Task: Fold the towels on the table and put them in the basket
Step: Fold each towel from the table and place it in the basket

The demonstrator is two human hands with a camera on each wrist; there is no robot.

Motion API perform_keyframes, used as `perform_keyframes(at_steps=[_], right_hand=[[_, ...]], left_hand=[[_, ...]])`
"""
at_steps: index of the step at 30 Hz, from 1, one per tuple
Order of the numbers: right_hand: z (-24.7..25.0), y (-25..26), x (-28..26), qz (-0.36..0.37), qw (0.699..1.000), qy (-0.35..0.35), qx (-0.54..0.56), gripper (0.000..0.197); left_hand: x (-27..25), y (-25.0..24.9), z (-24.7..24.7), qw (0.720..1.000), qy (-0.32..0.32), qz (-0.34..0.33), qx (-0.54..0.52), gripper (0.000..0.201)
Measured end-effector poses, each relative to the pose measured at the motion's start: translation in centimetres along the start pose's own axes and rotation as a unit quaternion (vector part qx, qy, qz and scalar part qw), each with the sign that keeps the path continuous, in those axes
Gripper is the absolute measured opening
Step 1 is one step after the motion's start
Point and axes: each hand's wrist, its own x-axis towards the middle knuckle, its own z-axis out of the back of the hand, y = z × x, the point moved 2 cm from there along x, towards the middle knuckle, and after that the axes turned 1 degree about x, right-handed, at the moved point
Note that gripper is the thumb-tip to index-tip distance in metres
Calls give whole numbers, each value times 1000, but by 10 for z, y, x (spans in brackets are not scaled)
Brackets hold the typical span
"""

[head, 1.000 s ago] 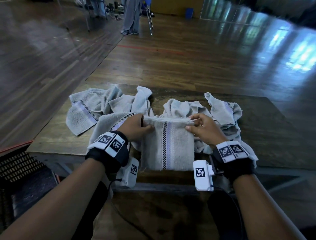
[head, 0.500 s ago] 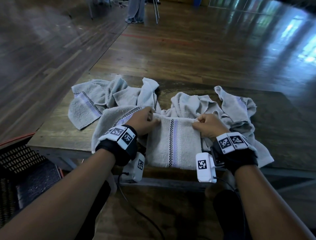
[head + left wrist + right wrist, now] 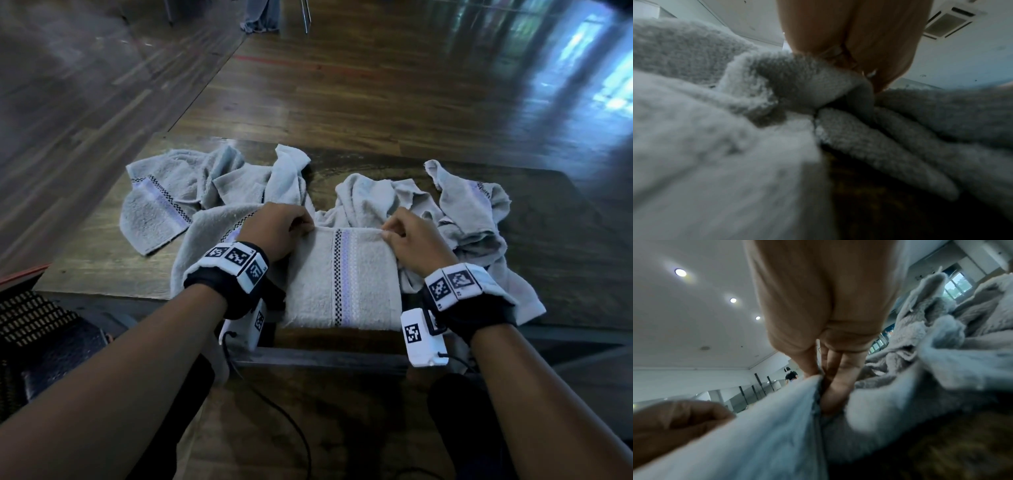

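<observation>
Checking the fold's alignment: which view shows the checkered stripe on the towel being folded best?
The head view: the checkered stripe runs unobstructed down the folded towel. Both wrist views show only blurred grey terry near the fingers, no stripe.

The folded towel (image 3: 342,277) is grey terry cloth, nubbly and matt, with a smoother woven band of black-and-white checks and pale lilac running along it. The loose towels (image 3: 178,198) behind it are the same looped cloth, rumpled; the wrist views show the pile as coarse and fuzzy. The tabletop (image 3: 565,246) is dark wood with visible grain and a dull sheen. The floor (image 3: 376,85) is wood strips, highly glossy. The basket (image 3: 30,318) looks like dark perforated mesh.
</observation>
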Motion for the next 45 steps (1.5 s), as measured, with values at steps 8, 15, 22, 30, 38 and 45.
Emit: perform_keyframes(at_steps=[8,15,22,30,38,45], right_hand=[[-18,22,-30,129,927,-108,-336,17],[-57,3,-56,26,965,35,-259,67],[-46,-21,-60,25,960,23,-278,65],[-2,-23,-75,24,980,-133,-145,31],[-13,-15,-63,-97,993,58,-23,46],[-15,-15,-54,-160,979,75,98,37]], left_hand=[[-26,-26,3,989,-81,-76,97,15],[-68,-23,-52,980,67,-25,185,57],[-72,10,-41,974,68,-10,216,62],[-75,12,5,993,-31,11,111,30],[-71,9,-14,987,82,136,-11,52],[-66,0,-18,974,109,187,-61,43]])
